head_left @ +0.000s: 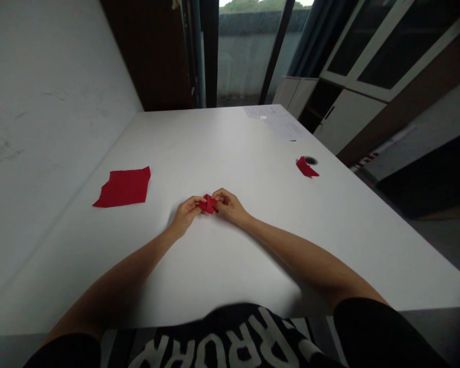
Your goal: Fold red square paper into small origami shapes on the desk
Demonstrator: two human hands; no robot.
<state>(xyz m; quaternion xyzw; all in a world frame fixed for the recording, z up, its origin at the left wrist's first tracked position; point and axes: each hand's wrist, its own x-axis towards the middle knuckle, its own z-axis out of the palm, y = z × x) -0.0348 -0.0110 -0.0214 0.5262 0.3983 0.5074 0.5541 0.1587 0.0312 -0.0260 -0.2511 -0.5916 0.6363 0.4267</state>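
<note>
A small piece of folded red paper [209, 204] is held between my two hands, just above or on the white table. My left hand [186, 212] pinches its left side between thumb and fingers. On the opposite side, my right hand [230, 205] grips the right edge in the same way. Creased flaps show in the middle of the paper; its outer ends are hidden by my fingertips.
Flat red paper sheets [124, 187] with uneven edges lie to the left on the white table [214, 148]. Toward the right, another folded red piece [306, 167] sits by a round dark hole [310, 160]. Whitish printed sheets [272, 120] lie at the far edge. A wall borders the left.
</note>
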